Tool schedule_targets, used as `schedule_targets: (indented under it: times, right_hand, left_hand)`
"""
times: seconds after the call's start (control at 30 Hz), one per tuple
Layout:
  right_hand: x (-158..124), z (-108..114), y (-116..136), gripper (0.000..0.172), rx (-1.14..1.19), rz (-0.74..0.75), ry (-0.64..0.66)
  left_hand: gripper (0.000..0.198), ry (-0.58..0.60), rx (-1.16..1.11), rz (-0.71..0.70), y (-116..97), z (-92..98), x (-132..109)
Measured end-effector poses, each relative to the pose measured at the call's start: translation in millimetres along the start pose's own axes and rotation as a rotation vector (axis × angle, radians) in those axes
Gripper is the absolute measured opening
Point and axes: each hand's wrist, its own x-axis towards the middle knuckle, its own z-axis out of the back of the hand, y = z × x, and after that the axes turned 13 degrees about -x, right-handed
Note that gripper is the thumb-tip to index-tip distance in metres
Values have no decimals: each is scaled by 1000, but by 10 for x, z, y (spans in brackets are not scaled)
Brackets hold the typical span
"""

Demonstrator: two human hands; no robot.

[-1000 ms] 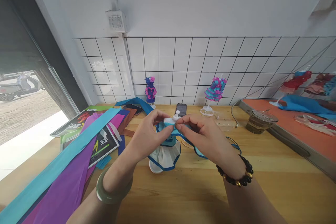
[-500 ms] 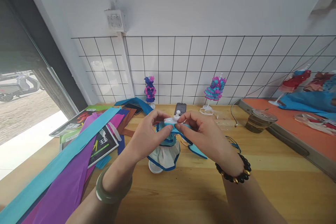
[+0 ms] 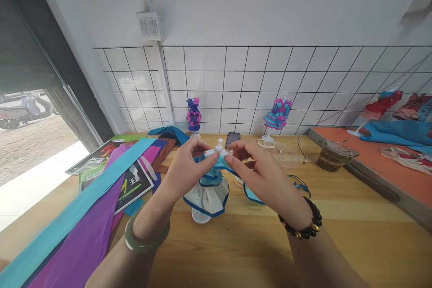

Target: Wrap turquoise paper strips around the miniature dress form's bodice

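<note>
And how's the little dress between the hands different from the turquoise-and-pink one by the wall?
The blue-and-white fabric dress has a pale skirt edged in dark blue; the turquoise-and-pink ruffled dress has frilly layers. The left hand and right hand are at the first's top; the second stands apart, near the white tiled wall. Both are on white stands.

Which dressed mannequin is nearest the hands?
The front mannequin, in the blue-trimmed white skirt: left hand and right hand are at its top, while other mannequins stand farther back.
</note>
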Motion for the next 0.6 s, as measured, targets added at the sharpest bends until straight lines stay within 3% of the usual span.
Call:
schedule_targets:
  times: [0.1, 0.27, 0.43, 0.6]
  right_hand:
    - [-24, 16, 24, 25, -93, 185, -114]
    - [-25, -45, 60, 23, -287, 564, -191]
    - [35, -150, 54, 18, -375, 706, -328]
    - [75, -178, 49, 22, -457, 794, -328]
  left_hand:
    - [21, -35, 11, 19, 6, 36, 28]
    - [23, -58, 13, 33, -15, 46, 34]
    - [21, -36, 7, 30, 2, 67, 38]
    - [23, -42, -31, 8, 52, 144, 96]
